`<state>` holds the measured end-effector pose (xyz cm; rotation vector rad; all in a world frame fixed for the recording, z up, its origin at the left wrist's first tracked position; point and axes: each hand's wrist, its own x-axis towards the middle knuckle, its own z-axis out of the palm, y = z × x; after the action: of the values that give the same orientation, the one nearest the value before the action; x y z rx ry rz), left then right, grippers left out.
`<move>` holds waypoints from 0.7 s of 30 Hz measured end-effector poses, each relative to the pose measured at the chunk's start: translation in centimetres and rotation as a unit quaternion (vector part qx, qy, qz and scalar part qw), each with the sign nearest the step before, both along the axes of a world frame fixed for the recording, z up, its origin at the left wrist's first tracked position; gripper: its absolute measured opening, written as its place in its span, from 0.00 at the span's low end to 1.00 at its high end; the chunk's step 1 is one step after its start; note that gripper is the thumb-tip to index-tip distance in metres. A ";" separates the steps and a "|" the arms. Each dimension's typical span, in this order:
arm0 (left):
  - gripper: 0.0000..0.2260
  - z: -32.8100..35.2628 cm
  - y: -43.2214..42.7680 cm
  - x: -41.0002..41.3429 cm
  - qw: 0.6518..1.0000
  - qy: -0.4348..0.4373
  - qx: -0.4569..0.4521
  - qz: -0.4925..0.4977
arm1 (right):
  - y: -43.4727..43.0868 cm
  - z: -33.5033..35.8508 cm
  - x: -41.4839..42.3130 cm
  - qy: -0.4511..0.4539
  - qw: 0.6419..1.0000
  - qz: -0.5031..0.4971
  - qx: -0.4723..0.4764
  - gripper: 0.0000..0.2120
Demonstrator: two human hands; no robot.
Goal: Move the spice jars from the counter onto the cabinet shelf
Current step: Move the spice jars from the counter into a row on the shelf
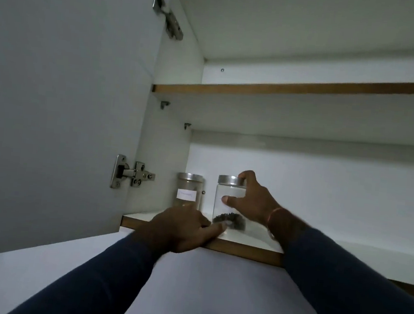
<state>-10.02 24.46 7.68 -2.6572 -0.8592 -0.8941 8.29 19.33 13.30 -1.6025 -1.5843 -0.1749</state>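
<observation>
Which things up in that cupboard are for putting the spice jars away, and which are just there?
For the job: the jar with dark spice, the labelled jar, and the lower shelf they both stand on.

Just there: the upper shelf, the cupboard door, and the door hinges.

Cabinet seen from below, right hand (249, 201) gripping a clear jar (220, 212) upright on the lower shelf (246, 239), dark spice at its bottom, left hand (181, 227) on the shelf edge, forefinger touching the jar's base, labelled jar (189, 189) just beside it on the left, door (55, 91) open.
</observation>
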 end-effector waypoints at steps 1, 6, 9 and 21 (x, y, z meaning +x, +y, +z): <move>0.29 0.0 0.0 0.0 1.000 0.004 0.022 -0.012 | 1.1 0.5 -0.1 -0.021 0.999 -0.018 -0.023 0.27; 0.17 -0.2 0.2 0.2 0.998 -0.035 0.053 0.002 | 6.1 2.9 -1.9 -0.150 0.974 -0.123 -0.120 0.32; 0.22 -0.4 0.6 0.3 0.996 -0.049 0.059 -0.040 | 8.1 3.7 -2.8 -0.183 0.960 -0.151 -0.147 0.35; 0.20 -1.0 1.6 0.8 0.991 -0.105 0.072 -0.033 | 10.6 3.6 -2.4 -0.183 0.957 -0.164 -0.154 0.32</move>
<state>-9.25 26.03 6.68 -2.5126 -0.7224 -1.2218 5.91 29.88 16.85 -2.1750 -1.6654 -0.4420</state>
